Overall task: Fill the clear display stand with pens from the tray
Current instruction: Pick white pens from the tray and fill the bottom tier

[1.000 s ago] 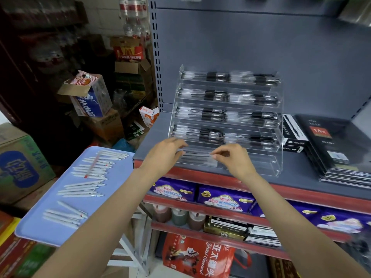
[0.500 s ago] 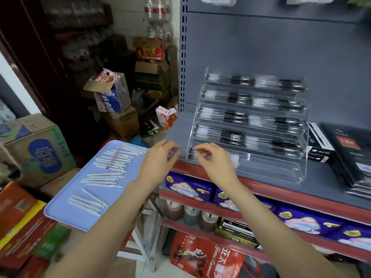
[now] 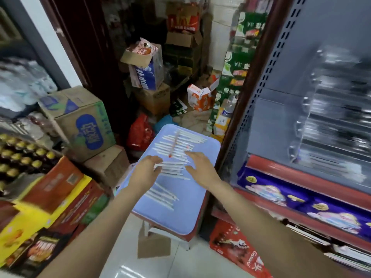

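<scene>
A light blue tray (image 3: pixel 180 213) sits on a stool in the middle of the view, with several white pens (image 3: pixel 176 145) lying in rows on it. One pen with a red tip (image 3: pixel 174 145) lies across the far rows. My left hand (image 3: pixel 147 170) hovers over the tray's left side, fingers spread, touching the middle row of pens (image 3: pixel 172 168). My right hand (image 3: pixel 200 167) is open just right of that row. The clear display stand (image 3: pixel 337 117) is blurred at the right on the grey shelf, its tiers holding dark pens.
Cardboard boxes (image 3: pixel 80 121) and packaged goods (image 3: pixel 50 207) crowd the left side and back. The shelf's red edge (image 3: pixel 301 177) and its dark upright post (image 3: pixel 236 117) stand right beside the tray. A red bag (image 3: pixel 241 251) lies on the floor below the shelf.
Both hands have left the display stand's bottom tier and swung left and down over the tray. The view has turned left with them.
</scene>
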`<state>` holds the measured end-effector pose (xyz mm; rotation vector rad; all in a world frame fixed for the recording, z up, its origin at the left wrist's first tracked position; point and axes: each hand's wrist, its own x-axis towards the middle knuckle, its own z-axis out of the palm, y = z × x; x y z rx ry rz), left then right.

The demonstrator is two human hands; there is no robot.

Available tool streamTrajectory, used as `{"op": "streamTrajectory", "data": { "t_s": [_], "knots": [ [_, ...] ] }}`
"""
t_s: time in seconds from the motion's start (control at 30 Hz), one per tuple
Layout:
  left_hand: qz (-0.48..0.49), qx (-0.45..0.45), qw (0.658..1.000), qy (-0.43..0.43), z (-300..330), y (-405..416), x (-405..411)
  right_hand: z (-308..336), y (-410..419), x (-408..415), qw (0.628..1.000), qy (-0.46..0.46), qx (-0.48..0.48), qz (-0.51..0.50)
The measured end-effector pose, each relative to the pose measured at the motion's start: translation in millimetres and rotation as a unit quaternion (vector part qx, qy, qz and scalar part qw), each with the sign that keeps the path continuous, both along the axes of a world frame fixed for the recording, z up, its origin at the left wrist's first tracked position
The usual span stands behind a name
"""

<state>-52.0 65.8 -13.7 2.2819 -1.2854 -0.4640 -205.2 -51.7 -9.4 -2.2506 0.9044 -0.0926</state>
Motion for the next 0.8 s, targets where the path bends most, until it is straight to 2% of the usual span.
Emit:
{"op": "streamTrajectory", "data": {
  "t_s": [0.17,0.33,0.5,0.63,0.8],
  "knots": [
    [-0.091,0.135,0.986,-0.036,-33,-13,35,-28,-18,51,0.992,0.116,-0.011,0.053],
    [-0.149,0.152,0.974,-0.078,-48,-29,49,-44,-30,83,0.983,0.154,-0.062,0.073],
    [-0.2,0.197,0.945,-0.166,-41,-45,58,-45,-41,83,0.982,0.153,-0.107,0.008],
    [-0.261,0.252,0.892,-0.27,-34,-60,53,-43,-50,70,0.976,0.178,-0.126,-0.014],
    [-0.295,0.278,0.867,-0.291,-32,-70,50,-45,-54,54,0.986,0.133,-0.066,-0.077]
  ]
}}
